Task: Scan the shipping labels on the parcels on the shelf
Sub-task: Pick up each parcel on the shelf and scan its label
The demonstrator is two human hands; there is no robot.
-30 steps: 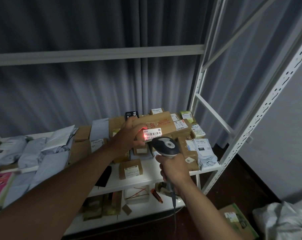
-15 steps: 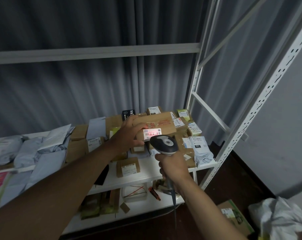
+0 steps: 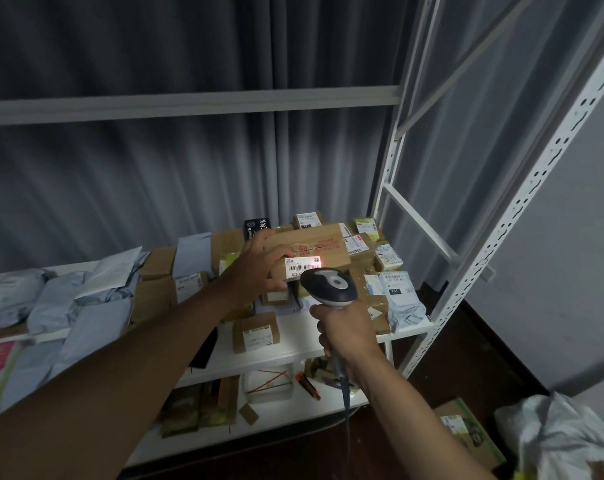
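Observation:
My left hand [image 3: 255, 268] grips the left end of a long brown cardboard parcel [image 3: 314, 244] with red print, resting on the pile of parcels on the shelf [image 3: 286, 351]. Its white barcode label [image 3: 302, 267] faces me, with a red scan line lit across it. Just below and to the right of the label, my right hand [image 3: 345, 330] is closed around the handle of a black and grey barcode scanner [image 3: 328, 287], whose head points at the label. The scanner's cable hangs down from the handle.
Several labelled boxes and grey mailer bags [image 3: 82, 306] cover the shelf. A small box [image 3: 257, 331] sits near the front edge. White perforated uprights [image 3: 522, 202] stand at right. The lower shelf [image 3: 276, 410] holds more packets; a box [image 3: 466, 431] and bag [image 3: 563, 441] lie on the floor.
The view has shifted slightly; both hands keep their hold. The red scan light stays on the label, now a line along the barcode rather than a spot at the label's left.

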